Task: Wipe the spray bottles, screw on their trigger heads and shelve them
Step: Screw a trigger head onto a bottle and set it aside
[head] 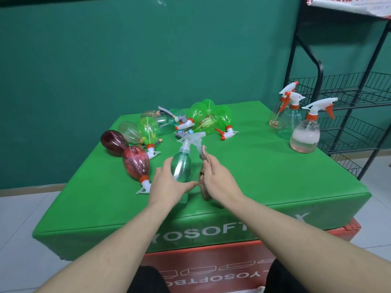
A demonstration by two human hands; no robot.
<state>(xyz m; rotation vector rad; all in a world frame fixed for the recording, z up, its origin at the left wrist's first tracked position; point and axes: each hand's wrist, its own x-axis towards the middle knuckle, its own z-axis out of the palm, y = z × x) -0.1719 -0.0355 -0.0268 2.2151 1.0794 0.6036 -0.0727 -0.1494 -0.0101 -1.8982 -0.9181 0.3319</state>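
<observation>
A teal bottle [181, 166] is gripped around its body by the left hand [169, 185], tilted away from the person, with its clear trigger head [191, 138] already sitting on the neck; it is held just above the near middle of the green desk [264, 176]. A brownish cloth [204, 176] is pinched in the right hand [218, 178], just beside the bottle's right flank, apparently touching or almost touching it. The step is judged to be wiping. The bottle looks empty, thin-walled plastic, so it is expected to be light, slightly squashy under pressure and slick where smooth; the ribbed, textured body is the surest place for a hold, not the trigger head, which may be loose on its thread. The cloth is soft and limp and should be kept bunched so no end drags. More bottles lie on their sides at the far left of the desk: two red ones [135, 163], several green ones [208, 117] and clear ones, some overlapping. Three bottles [304, 132] stand upright at the far right edge, near the black wire shelf [349, 98], which looks to hold none yet.
</observation>
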